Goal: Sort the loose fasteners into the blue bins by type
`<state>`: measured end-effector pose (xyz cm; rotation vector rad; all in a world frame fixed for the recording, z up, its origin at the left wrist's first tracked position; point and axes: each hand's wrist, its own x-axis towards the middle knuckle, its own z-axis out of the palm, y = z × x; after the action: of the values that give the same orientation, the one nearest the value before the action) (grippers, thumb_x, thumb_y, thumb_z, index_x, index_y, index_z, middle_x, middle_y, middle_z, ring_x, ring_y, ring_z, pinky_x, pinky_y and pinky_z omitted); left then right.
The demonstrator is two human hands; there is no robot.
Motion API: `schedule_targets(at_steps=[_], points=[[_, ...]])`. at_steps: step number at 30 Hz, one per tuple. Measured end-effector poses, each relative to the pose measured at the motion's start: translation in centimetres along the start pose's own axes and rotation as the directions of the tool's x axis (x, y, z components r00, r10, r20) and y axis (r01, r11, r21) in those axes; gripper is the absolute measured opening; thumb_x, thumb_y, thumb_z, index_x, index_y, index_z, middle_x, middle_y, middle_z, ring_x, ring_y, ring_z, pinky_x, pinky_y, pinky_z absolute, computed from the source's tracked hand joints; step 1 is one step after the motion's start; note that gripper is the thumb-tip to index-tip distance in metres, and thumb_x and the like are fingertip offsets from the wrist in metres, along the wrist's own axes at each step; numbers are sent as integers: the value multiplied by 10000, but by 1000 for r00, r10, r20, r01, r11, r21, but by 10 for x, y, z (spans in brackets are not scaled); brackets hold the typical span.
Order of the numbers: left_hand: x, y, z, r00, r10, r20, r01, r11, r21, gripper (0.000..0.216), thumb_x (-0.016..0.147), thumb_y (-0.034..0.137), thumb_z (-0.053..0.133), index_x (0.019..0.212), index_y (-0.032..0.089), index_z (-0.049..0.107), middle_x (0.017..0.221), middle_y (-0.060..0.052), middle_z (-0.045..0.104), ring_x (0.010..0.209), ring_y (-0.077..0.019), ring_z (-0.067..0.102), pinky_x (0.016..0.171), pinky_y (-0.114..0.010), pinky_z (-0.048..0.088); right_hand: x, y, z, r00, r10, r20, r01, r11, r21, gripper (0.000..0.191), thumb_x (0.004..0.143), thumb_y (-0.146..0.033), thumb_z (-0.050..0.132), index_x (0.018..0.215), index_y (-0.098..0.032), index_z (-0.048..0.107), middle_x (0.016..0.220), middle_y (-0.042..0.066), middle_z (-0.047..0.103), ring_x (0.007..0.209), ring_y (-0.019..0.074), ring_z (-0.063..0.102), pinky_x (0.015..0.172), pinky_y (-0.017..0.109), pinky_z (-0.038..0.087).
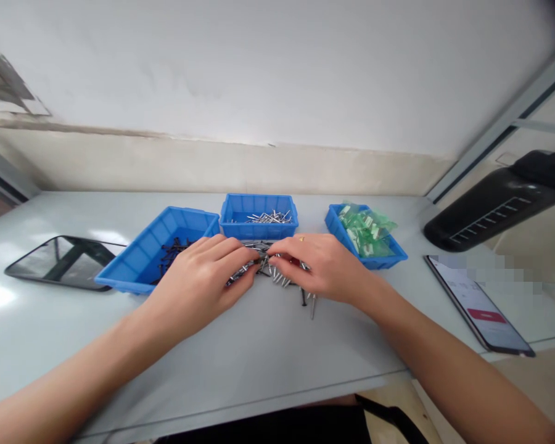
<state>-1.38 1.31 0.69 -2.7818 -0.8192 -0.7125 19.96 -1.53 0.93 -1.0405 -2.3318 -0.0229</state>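
A loose pile of silver nail-like fasteners and dark screws (280, 275) lies on the table between my hands. My left hand (208, 265) reaches into its left side, thumb and forefinger curled towards each other. From the right comes my right hand (326, 265), its thumb and forefinger closed near the left fingertips. What either hand pinches is too small and partly hidden. Dark screws lie in the left blue bin (132, 256), partly behind my left hand. Behind the pile, the middle blue bin (259, 233) holds thin silver fasteners.
A third blue bin (388, 262) holds green plastic packets (367, 228). On the right are a lit phone (481, 308) and a tilted black bottle (499, 203). A dark-rimmed glossy flat panel (65, 262) lies far left. Behind the table (254, 351) rises a wall.
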Motion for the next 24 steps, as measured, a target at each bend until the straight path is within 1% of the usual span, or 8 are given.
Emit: schedule_targets(at_steps=[5,7,8,9,11,13,20,24], points=[[2,-11,-8,1000,-26,9,23,976,216,151,901,281,436,910,197,562,831,-34,628,799,-209,583,743,-370,439,2,3,-1,983,135,126,-127,989,-72,228,936,-303,431,1047,-176,585,870,34,666,750,138,591,653,247,399],[1,-19,-14,997,-69,24,53,911,409,160,898,274,418,869,191,552,792,-39,607,779,-229,575,713,-383,431,3,5,1,967,134,217,-116,989,-92,203,937,-280,428,1012,-183,590,867,33,661,776,146,591,656,250,393],[-1,-24,-18,986,-133,98,68,868,492,162,907,251,395,892,186,542,820,-46,602,799,-233,574,725,-387,429,4,6,3,958,127,259,-105,990,-96,195,936,-271,429,991,-183,594,866,35,659,794,151,592,655,251,392],[-2,-28,-21,983,-174,58,112,821,560,174,905,237,372,850,188,529,787,-43,590,736,-221,567,679,-379,419,4,6,5,949,119,292,-95,991,-96,191,936,-267,430,974,-181,596,866,39,658,810,157,592,651,252,391],[-5,-37,-25,971,-224,83,127,780,612,202,900,235,341,788,193,504,722,-40,558,631,-200,537,612,-363,387,4,7,8,937,113,330,-89,992,-86,192,936,-270,432,955,-176,598,871,48,657,836,167,593,645,255,393],[-8,-42,-27,965,-260,23,193,769,609,223,887,245,327,727,197,474,682,-44,527,589,-195,499,578,-355,335,3,7,9,936,104,336,-87,994,-66,187,934,-275,441,945,-177,600,871,50,658,841,171,594,643,257,399],[-12,-42,-29,955,-283,-85,294,879,375,237,871,290,339,658,202,396,602,1,368,513,-134,358,544,-304,174,2,9,6,939,107,328,-91,994,-63,193,937,-268,436,972,-179,603,920,46,662,862,172,600,666,265,420],[-15,-46,-32,958,-270,-92,284,864,416,266,857,267,311,603,199,350,570,-7,335,495,-135,309,537,-312,155,3,7,6,933,114,341,-99,993,-60,183,930,-268,448,984,-186,603,901,46,662,856,172,605,649,257,420]])
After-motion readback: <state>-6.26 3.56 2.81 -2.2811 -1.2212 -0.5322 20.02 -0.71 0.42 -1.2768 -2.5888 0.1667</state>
